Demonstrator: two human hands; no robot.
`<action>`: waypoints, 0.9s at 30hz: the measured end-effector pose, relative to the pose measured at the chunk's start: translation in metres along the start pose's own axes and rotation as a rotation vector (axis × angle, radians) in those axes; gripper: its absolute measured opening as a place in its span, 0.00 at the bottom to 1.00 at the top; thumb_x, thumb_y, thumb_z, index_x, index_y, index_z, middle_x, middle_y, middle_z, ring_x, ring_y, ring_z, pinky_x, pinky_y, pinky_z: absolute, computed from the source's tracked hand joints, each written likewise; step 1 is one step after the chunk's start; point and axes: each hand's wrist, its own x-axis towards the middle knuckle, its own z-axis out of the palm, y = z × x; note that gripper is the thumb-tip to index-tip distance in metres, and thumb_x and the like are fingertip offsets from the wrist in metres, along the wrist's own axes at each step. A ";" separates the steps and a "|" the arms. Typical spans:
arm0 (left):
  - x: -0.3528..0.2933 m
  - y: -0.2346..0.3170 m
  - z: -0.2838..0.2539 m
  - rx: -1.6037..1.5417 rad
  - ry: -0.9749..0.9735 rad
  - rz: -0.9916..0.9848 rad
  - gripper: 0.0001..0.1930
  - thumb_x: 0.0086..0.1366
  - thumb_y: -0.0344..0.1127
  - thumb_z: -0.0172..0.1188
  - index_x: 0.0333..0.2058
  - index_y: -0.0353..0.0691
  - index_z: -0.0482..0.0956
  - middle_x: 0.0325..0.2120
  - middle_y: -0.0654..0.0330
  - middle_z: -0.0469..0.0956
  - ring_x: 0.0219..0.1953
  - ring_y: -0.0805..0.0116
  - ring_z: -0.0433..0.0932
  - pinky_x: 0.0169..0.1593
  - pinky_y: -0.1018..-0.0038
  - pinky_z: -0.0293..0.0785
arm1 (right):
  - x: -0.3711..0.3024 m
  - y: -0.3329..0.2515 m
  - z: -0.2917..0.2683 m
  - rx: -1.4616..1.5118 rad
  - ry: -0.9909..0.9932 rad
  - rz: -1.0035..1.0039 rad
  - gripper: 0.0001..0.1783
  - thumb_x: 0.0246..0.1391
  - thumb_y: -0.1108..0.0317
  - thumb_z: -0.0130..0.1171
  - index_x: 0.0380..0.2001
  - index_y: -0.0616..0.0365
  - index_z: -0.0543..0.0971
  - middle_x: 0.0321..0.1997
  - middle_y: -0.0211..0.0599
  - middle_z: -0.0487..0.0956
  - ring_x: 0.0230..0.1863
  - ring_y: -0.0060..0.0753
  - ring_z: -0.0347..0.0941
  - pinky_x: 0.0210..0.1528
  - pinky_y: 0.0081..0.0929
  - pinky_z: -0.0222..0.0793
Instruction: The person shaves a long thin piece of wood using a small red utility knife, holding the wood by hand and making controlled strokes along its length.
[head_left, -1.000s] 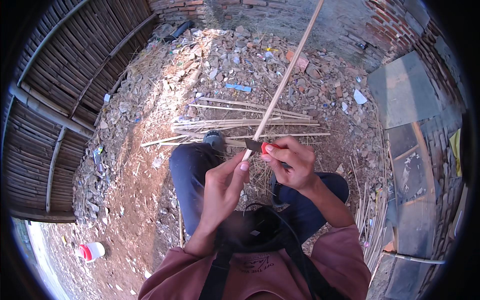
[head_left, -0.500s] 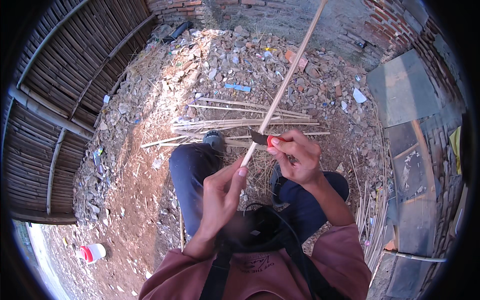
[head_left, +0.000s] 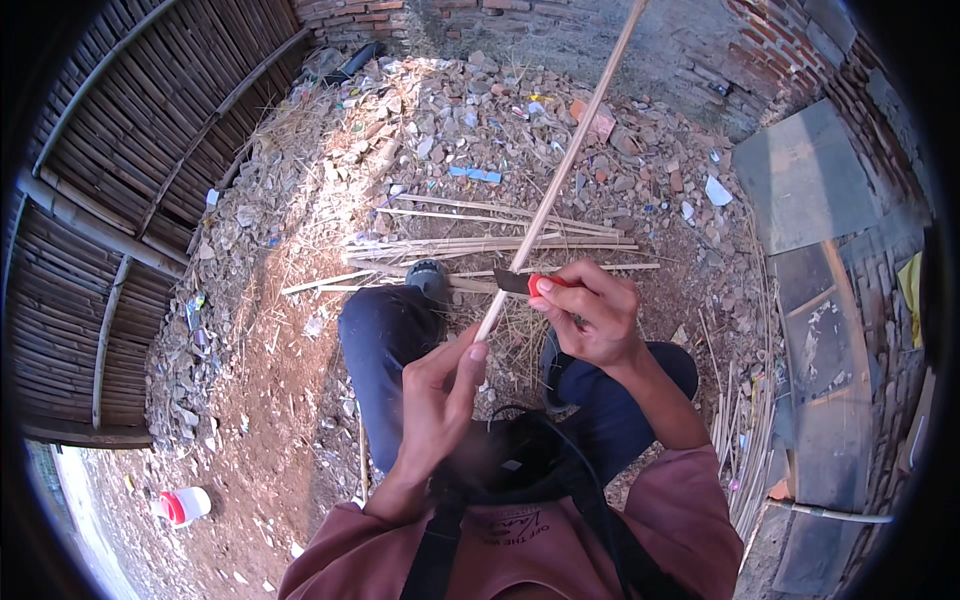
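Observation:
A long, pale bamboo strip (head_left: pixel 557 180) slants from my lap up to the far right, its near end pinched between the thumb and fingers of my left hand (head_left: pixel 438 388). My right hand (head_left: pixel 597 315) is closed round the red handle of a knife (head_left: pixel 515 282). The knife's short, dark blade lies across the strip, a little beyond my left fingertips, and touches it. Beyond my feet, several similar bamboo strips (head_left: pixel 480 246) lie loosely side by side on the ground.
Rubble and litter (head_left: pixel 470 120) cover the ground up to a brick wall (head_left: pixel 500 20). At left stands a bamboo slat wall (head_left: pixel 90 300); at right lean grey boards (head_left: pixel 810 180). More thin strips (head_left: pixel 745 430) lie by my right side. A red and white container (head_left: pixel 186 506) sits at lower left.
The knife and my right hand have shifted slightly left and toward me along the bamboo strip. My left hand and the strip's near end have also moved a little left.

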 end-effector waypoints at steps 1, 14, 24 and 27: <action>0.000 -0.001 0.000 -0.002 -0.001 0.000 0.18 0.81 0.39 0.56 0.59 0.32 0.83 0.22 0.72 0.69 0.26 0.85 0.64 0.29 0.82 0.59 | -0.001 0.002 0.001 0.000 0.016 -0.001 0.10 0.52 0.70 0.78 0.38 0.51 0.87 0.30 0.30 0.82 0.21 0.22 0.78 0.19 0.24 0.69; -0.003 -0.002 -0.007 0.012 0.002 -0.011 0.19 0.82 0.40 0.55 0.59 0.31 0.83 0.23 0.71 0.69 0.27 0.83 0.64 0.31 0.80 0.62 | 0.000 0.001 0.004 -0.041 0.001 -0.017 0.10 0.51 0.70 0.79 0.37 0.47 0.89 0.29 0.27 0.80 0.20 0.23 0.76 0.19 0.26 0.68; -0.007 -0.005 -0.014 0.040 -0.002 -0.040 0.18 0.81 0.38 0.56 0.60 0.32 0.82 0.23 0.66 0.72 0.28 0.80 0.68 0.33 0.77 0.67 | -0.002 0.002 0.009 -0.048 0.002 -0.015 0.10 0.51 0.70 0.78 0.36 0.43 0.90 0.29 0.26 0.80 0.20 0.23 0.76 0.19 0.26 0.68; -0.007 -0.006 -0.015 0.048 -0.008 -0.055 0.18 0.80 0.35 0.56 0.62 0.33 0.81 0.24 0.62 0.75 0.27 0.77 0.71 0.33 0.75 0.71 | -0.001 0.001 0.009 -0.066 -0.011 -0.015 0.10 0.51 0.70 0.78 0.36 0.43 0.90 0.29 0.26 0.81 0.20 0.23 0.76 0.19 0.26 0.68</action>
